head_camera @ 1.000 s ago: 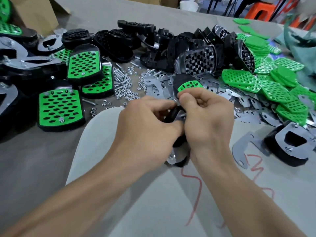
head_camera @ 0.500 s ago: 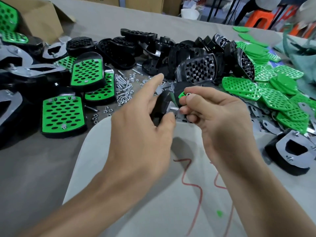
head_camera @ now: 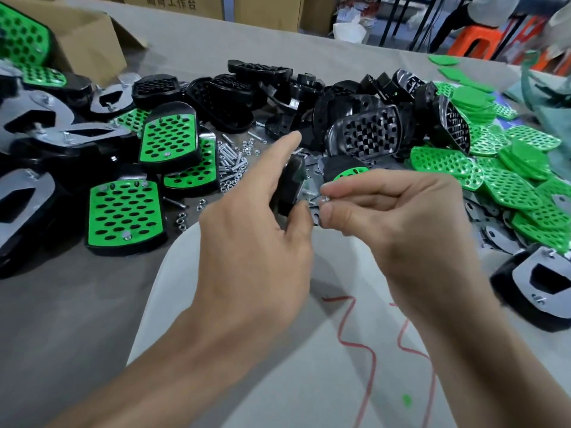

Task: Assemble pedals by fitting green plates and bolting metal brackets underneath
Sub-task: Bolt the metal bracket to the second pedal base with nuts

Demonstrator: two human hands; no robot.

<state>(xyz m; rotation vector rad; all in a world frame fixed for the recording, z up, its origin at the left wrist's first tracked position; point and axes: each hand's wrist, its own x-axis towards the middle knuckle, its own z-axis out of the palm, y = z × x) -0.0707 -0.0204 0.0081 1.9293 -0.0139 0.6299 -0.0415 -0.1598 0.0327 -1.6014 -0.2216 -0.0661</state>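
Above the white sheet (head_camera: 247,381) with red scribbles, near the front of the grey table (head_camera: 61,319), the person works with both hands. The left hand (head_camera: 256,242) grips a black pedal (head_camera: 290,186), which stands on its edge, between the thumb and the curled fingers; the index finger points up, straight. The right hand (head_camera: 398,217) is just beside it and pinches a small silver fastener (head_camera: 324,199) between thumb and index fingertip, close to the side of the pedal. It is too small to tell whether it is a nut or a bolt. A piece of green plate (head_camera: 352,173) shows just behind the right fingers; whether it sits in the held pedal cannot be told.

On the left lie finished pedals (head_camera: 123,211) with green plates and bolt heads. Loose bolts and nuts (head_camera: 231,162) lie between them and the hands. A pile of black pedal bodies (head_camera: 364,134) is behind, a heap of green plates (head_camera: 463,168) on the right, flat metal brackets (head_camera: 497,242) under it. One upturned pedal (head_camera: 540,282) at the right edge shows its bracket.
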